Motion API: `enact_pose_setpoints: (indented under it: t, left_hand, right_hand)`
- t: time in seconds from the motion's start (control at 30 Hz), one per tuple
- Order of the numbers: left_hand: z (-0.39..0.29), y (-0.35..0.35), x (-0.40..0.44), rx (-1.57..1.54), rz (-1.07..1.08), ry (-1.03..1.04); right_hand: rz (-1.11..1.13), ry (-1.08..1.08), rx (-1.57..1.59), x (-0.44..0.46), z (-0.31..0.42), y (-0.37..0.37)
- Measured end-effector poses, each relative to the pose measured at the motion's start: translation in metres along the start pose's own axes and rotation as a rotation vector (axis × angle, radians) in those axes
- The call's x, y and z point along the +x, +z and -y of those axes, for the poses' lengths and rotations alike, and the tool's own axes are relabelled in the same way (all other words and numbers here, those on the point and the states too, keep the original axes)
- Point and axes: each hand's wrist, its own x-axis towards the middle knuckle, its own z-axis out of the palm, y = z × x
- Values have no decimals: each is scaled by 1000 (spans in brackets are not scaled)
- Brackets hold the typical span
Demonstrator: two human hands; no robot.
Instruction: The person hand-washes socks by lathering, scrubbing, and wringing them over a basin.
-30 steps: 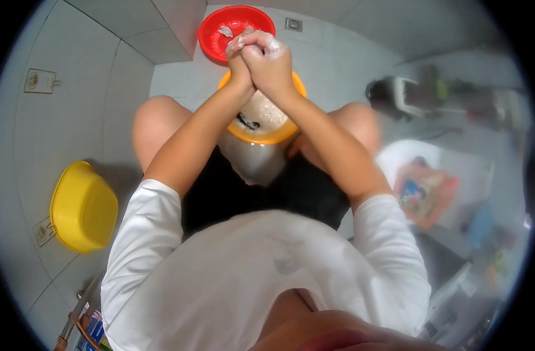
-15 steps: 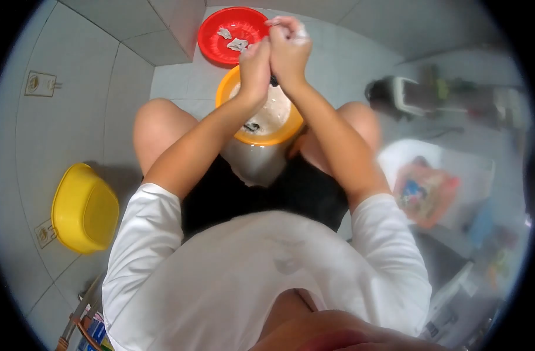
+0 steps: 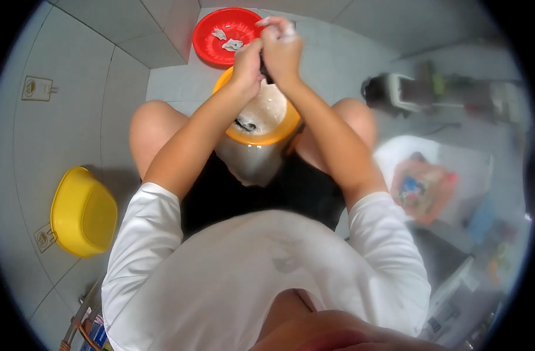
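My left hand [image 3: 247, 65] and my right hand [image 3: 281, 54] are raised close together above an orange-rimmed bucket [image 3: 257, 139]. Both are closed on a dark wet-looking cloth [image 3: 266, 71], which shows between them and hangs a little below; the rest is hidden by my fingers. White suds cling to my right fingers. Cloudy, foamy water [image 3: 268, 111] fills the bucket, and a black-and-white piece of cloth [image 3: 245, 125] floats near its closest edge. Just beyond my hands sits a red basin [image 3: 204, 50] holding small pale cloth pieces [image 3: 232, 44].
My knees flank the bucket. A yellow basin [image 3: 85, 212] hangs on the left tiled wall. On the right lie a pink plastic bag [image 3: 424, 190] with things in it and a blurred black-and-white object [image 3: 390, 92]. A tiled wall corner [image 3: 168, 35] juts out at the back left.
My hands have drawn slightly apart, and more of the dark cloth shows between them. The whole view has shifted a little.
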Motion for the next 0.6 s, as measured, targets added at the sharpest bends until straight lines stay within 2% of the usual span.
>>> enact_pose_setpoints:
  t: [0.03, 0.07, 0.1, 0.13, 0.17, 0.2, 0.23, 0.27, 0.3, 0.33, 0.4, 0.43, 0.47, 0.5, 0.53, 0.57, 0.6]
  left_hand:
    - [-1, 5, 1, -80, -103, 31]
    - [4, -8, 15, -81, -106, 35]
    - [14, -35, 38, -262, -1, 19]
    - [17, -58, 47, -441, 103, 0]
    - [9, -66, 18, 247, 202, 311]
    - [1, -49, 10, 248, 198, 305]
    - [-4, -22, 8, -28, 92, 44]
    - [-5, -6, 9, -303, -13, -216]
    - [20, -70, 65, -596, 802, -504]
    - [15, -61, 60, -597, 805, -502]
    - [-12, -25, 33, -299, 95, -262]
    - [-23, -15, 23, -388, 24, -249]
    - [-27, -20, 13, -481, -7, -99]
    - [-34, -17, 15, -564, -47, -184]
    - [-39, -13, 15, -647, -89, -271]
    - [-33, -6, 8, -646, -92, -275]
    - [-25, 2, -1, -369, -133, -198]
  right_hand:
    - [118, -144, -1, -15, 6, 7]
    - [237, -287, 1, -28, 13, 10]
    - [406, -457, -63, -38, 17, 6]
    - [410, -454, -55, -35, 21, 5]
    - [549, -587, -89, -30, 25, 2]
    - [684, -721, -126, -25, 25, -1]
    - [606, -561, -96, -10, 10, 1]
    - [602, -563, -98, -6, 11, 0]
    - [373, -293, -16, -1, 16, -1]
    - [144, -26, 65, 3, 20, -1]
    - [107, 26, 78, -12, 24, 1]
    - [207, -225, -77, -21, 17, 4]
    - [306, -475, -232, -31, 21, 4]
    - [410, -600, -242, -40, 31, 1]
    - [409, -597, -239, -37, 29, 4]
    - [374, -652, -168, -30, 24, 7]
    - [337, -707, -98, -22, 20, 8]
